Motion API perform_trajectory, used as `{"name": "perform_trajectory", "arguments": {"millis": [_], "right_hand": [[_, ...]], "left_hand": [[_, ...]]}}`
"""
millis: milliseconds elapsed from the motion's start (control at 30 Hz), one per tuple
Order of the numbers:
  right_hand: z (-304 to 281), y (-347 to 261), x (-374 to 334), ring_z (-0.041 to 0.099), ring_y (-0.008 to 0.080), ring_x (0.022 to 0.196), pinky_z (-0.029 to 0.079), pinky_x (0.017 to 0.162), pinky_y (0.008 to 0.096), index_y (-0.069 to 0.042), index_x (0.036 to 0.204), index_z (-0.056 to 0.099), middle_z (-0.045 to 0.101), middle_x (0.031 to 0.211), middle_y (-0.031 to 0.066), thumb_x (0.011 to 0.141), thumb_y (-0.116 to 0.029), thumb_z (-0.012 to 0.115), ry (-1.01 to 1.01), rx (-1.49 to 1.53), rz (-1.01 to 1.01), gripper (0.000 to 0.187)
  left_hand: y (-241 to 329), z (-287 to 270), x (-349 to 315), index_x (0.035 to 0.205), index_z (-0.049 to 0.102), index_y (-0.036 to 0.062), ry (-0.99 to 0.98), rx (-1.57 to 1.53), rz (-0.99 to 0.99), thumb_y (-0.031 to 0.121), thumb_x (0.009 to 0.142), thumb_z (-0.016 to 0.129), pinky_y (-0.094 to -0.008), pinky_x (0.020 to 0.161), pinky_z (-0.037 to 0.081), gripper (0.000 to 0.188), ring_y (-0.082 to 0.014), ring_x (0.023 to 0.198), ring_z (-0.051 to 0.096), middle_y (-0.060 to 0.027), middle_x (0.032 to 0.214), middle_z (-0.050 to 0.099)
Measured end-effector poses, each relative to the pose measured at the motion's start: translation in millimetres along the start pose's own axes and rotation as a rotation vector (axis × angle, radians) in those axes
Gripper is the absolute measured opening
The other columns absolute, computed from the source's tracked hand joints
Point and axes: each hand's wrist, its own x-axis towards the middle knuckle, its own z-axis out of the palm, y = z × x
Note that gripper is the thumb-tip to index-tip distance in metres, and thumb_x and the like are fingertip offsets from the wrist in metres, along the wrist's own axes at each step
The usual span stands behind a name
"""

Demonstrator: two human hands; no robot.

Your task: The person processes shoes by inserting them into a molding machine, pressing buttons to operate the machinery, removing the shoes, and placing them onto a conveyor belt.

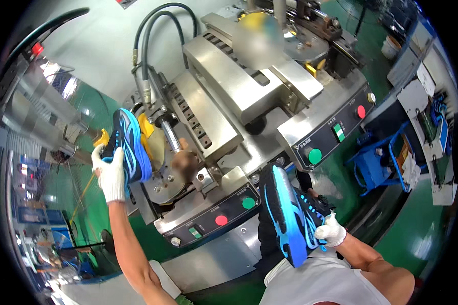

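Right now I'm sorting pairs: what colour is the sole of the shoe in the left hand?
Bright blue sole with lighter streaks; head view.

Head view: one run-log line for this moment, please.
left hand: holds blue-and-black sneaker at steel press machine | right hand: holds second blue-and-black sneaker near body

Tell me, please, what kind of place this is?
Most likely a shoe factory floor. Gloved hands hold two blue-soled sneakers, the left hand one sneaker against a steel press machine with red and green buttons, the right hand the other sneaker; green floor.
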Motion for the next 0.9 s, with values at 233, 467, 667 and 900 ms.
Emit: {"name": "perform_trajectory", "arguments": {"millis": [233,467,667,900], "right_hand": [[45.9,10.1,39.8,0.063,0.0084,0.087,0.055,0.079,0.0294,-0.006,0.139,0.063,0.071,0.108,-0.0005,0.089,-0.008,0.080,0.139,-0.372,0.174,0.053],[224.5,13.3,191.3,0.064,0.0080,0.084,0.054,0.076,0.0267,-0.001,0.116,0.074,0.072,0.096,0.0027,0.093,-0.020,0.077,-0.240,-0.675,-0.088,0.030],[296.0,43.2,384.0,0.065,0.0146,0.076,0.054,0.067,0.0318,-0.001,0.093,0.078,0.067,0.080,0.0047,0.079,-0.023,0.084,-0.208,-1.016,-0.032,0.027],[319.8,99.6,492.5,0.073,0.0375,0.112,0.058,0.095,0.0417,-0.006,0.113,0.080,0.076,0.117,0.0197,0.084,-0.027,0.066,-0.025,-2.287,-0.300,0.039]], "left_hand": [[-67.5,-133.4,-237.5,0.136,0.056,-0.0041,0.150,-0.101,-0.009,0.004,0.082,0.077,-0.0407,0.107,0.047,0.058,-0.0298,0.120,0.061,-0.0194,0.135,0.061],[-179.1,-119.5,-436.9,0.128,0.057,-0.0019,0.012,0.129,-0.571,0.013,0.076,0.080,-0.0480,0.100,0.048,0.059,-0.0379,0.107,0.063,-0.0207,0.117,0.063],[-218.7,-83.4,-511.4,0.124,0.060,0.0046,-0.180,0.250,-0.499,0.018,0.072,0.083,-0.0540,0.099,0.048,0.058,-0.0414,0.111,0.062,-0.0178,0.120,0.062],[-230.1,-73.7,-512.1,0.121,0.069,0.0108,-0.171,0.199,-0.464,0.026,0.077,0.083,-0.0528,0.092,0.055,0.048,-0.0401,0.107,0.067,-0.0189,0.118,0.067]]}}
